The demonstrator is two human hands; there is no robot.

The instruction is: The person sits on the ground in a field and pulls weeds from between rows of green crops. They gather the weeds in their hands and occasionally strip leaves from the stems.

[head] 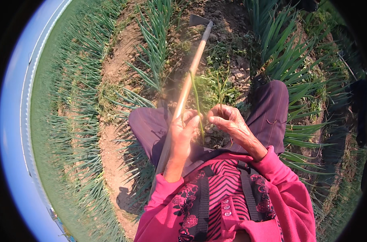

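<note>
My left hand (pixel 185 128) holds a thin green stem (pixel 197 101) between thumb and fingers; the stem stands up past the hand and hangs below it. Close by on the right, my right hand (pixel 225 118) has its thumb and fingertips together around a thin plant stalk (pixel 219 89). A long wooden-handled hoe (pixel 193 65) leans along my left forearm and over my left thigh, its metal blade (pixel 198 20) on the soil ahead. Pulled or low green weeds (pixel 221 84) lie on the ground between my knees.
Rows of green onion plants (pixel 154 45) grow on the left, with more onion plants (pixel 280 51) close on the right. A bare soil furrow (pixel 111 145) runs along the left side. Dark shapes, unclear, show at the far right edge.
</note>
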